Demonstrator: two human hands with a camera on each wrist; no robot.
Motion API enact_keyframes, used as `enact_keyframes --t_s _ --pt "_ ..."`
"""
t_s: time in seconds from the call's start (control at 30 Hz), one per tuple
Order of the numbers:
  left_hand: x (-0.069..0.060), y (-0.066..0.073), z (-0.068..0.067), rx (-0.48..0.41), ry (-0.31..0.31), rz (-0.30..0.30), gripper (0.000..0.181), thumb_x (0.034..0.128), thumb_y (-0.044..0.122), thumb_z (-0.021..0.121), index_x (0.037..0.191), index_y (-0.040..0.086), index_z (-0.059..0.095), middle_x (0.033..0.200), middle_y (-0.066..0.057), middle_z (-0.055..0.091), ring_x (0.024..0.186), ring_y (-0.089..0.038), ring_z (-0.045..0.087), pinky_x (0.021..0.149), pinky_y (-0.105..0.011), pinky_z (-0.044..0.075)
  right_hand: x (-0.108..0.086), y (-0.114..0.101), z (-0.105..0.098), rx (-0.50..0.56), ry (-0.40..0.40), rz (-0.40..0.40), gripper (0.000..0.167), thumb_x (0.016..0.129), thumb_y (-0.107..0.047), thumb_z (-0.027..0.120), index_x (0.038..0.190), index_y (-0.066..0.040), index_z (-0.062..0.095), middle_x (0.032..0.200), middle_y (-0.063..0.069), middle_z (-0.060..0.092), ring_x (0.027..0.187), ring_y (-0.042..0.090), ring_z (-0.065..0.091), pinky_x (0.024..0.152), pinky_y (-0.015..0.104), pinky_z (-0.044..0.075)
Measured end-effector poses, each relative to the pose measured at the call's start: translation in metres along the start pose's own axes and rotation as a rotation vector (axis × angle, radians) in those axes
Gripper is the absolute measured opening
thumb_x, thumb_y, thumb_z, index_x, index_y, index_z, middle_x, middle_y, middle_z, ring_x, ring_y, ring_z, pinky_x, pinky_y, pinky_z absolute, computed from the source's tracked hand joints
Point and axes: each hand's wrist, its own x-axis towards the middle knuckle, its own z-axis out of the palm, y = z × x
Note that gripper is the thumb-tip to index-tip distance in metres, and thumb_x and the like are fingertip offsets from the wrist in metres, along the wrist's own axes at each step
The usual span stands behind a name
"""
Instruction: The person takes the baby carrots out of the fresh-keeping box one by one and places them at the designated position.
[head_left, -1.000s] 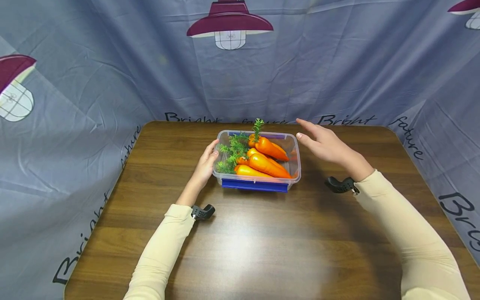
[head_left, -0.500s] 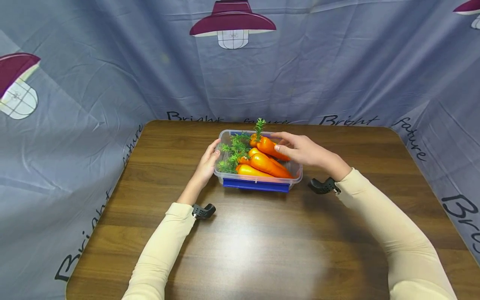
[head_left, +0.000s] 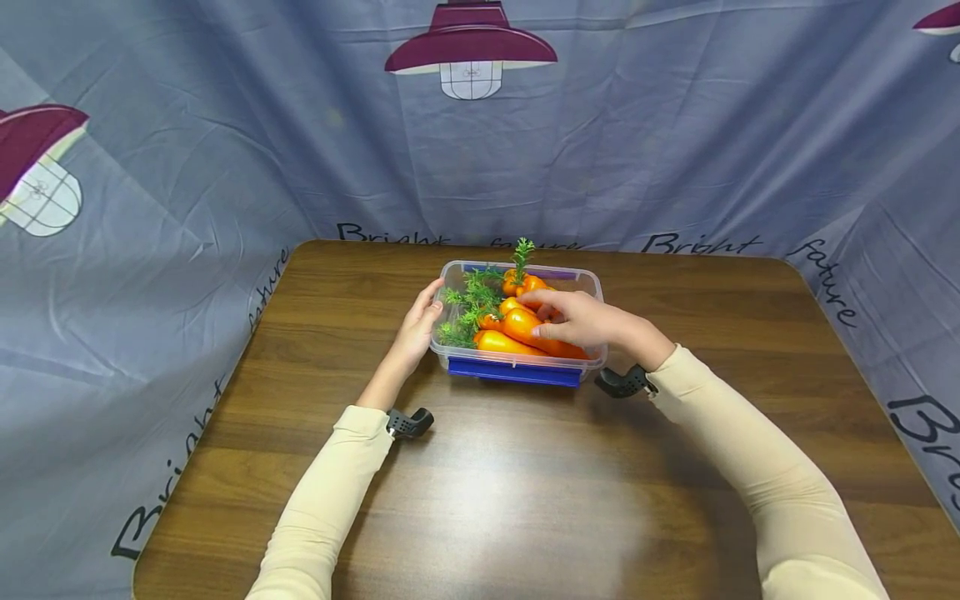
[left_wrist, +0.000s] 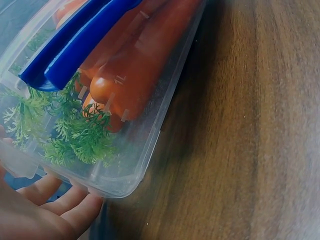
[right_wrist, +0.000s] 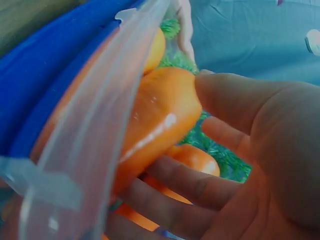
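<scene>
A clear plastic food container (head_left: 517, 362) with blue side clips stands on the table. Several shiny orange carrots (head_left: 498, 342) with feathery green tops (left_wrist: 80, 142) lie in it, and one sprig (head_left: 522, 254) sticks up above the far rim. My left hand (head_left: 417, 332) rests against the container's left end, its thumb by the rim and its fingers (left_wrist: 82, 212) touching the outer wall. Inside the container, my right hand (head_left: 581, 319) has thumb and fingers around a carrot (right_wrist: 160, 110) on top. The hand covers part of the carrots on the right.
A brown wooden table (head_left: 480, 500) lies under everything. Grey-blue curtain cloth (head_left: 322, 125) with printed lamps and lettering hangs along the back and sides. The blue clip (head_left: 513, 372) on the near side hangs down.
My right hand has moved left from beyond the container's right end, reached over the rim and taken hold of a carrot. My left hand stays at the left end.
</scene>
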Motion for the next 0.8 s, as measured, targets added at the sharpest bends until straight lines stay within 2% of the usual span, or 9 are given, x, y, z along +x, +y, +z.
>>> enact_keyframes --t_s 0.1,0.33,0.47,0.6,0.8 --pt "0.0 0.003 0.0 -0.006 -0.011 -0.006 0.049 0.1103 0.007 0.032 0.157 -0.004 0.023 0.166 -0.022 0.012 0.151 -0.037 0.012 0.121 -0.05 0.015 0.001 0.002 0.004 -0.009 -0.004 -0.013 0.057 0.093 -0.008 0.073 0.145 -0.003 0.05 0.11 0.015 0.066 0.091 0.028 0.061 0.087 0.048 0.052" --pt "-0.014 0.033 0.004 -0.002 -0.015 0.009 0.047 0.109 0.004 0.034 0.153 -0.01 0.026 0.163 -0.027 0.015 0.15 -0.041 0.013 0.12 -0.051 0.016 0.003 0.005 0.01 -0.06 0.015 -0.048 0.063 0.086 -0.003 0.079 0.143 -0.003 0.052 0.099 0.01 0.059 0.082 0.029 0.053 0.073 0.038 0.046" --pt "-0.015 0.034 0.005 -0.013 -0.012 0.021 0.047 0.1089 0.003 0.034 0.153 -0.01 0.027 0.163 -0.027 0.016 0.15 -0.04 0.013 0.12 -0.05 0.016 0.004 0.004 0.014 -0.101 0.038 -0.059 0.066 0.084 -0.003 0.081 0.142 -0.003 0.051 0.104 0.012 0.061 0.086 0.028 0.054 0.077 0.04 0.047" --pt "-0.015 0.036 0.005 -0.013 -0.013 0.007 0.047 0.1087 0.003 0.035 0.153 -0.009 0.027 0.163 -0.026 0.017 0.15 -0.039 0.013 0.12 -0.05 0.017 0.004 0.004 0.016 -0.139 0.053 -0.073 0.069 0.082 -0.003 0.082 0.144 -0.003 0.051 0.11 0.014 0.062 0.092 0.029 0.054 0.082 0.043 0.047" --pt "-0.014 0.034 0.003 -0.014 -0.021 0.001 0.048 0.1089 0.004 0.034 0.155 -0.009 0.025 0.164 -0.025 0.016 0.151 -0.038 0.012 0.121 -0.049 0.016 0.004 0.004 0.017 -0.17 0.06 -0.105 0.072 0.082 -0.005 0.081 0.146 -0.005 0.049 0.113 0.014 0.062 0.093 0.03 0.053 0.081 0.043 0.047"
